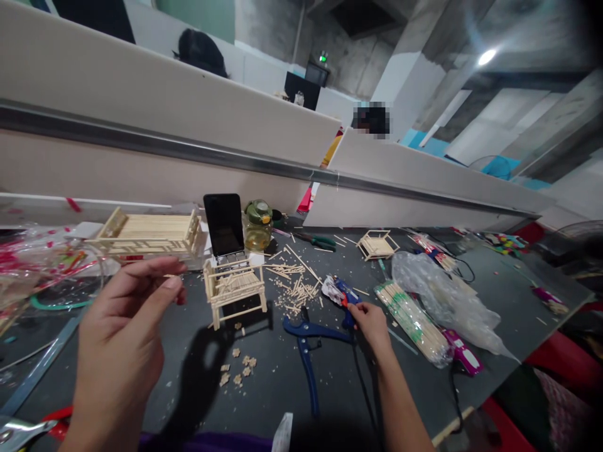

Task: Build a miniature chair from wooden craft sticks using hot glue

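Note:
My left hand (125, 320) is raised at the left, thumb and fingertips pinched around something too small to make out. My right hand (372, 323) grips a blue hot glue gun (347, 300) with an orange trigger, its nozzle end near crumpled, whitish material. Between the hands stands a small model bench made of thin wooden sticks (235, 285). Several little flower-shaped wooden pieces (245, 364) lie in front of it. Cut stick pieces (298, 292) are heaped right of the bench. A blue cutter (306, 339) lies open below the glue gun.
Behind the bench stand a phone (224, 223) and a green-lidded bottle (258, 226). A larger stick model (148, 232) is at left, a smaller one (377, 243) farther back. Bagged sticks (414, 320) lie right, pliers (318, 241) at back. A partition (188, 150) borders the table.

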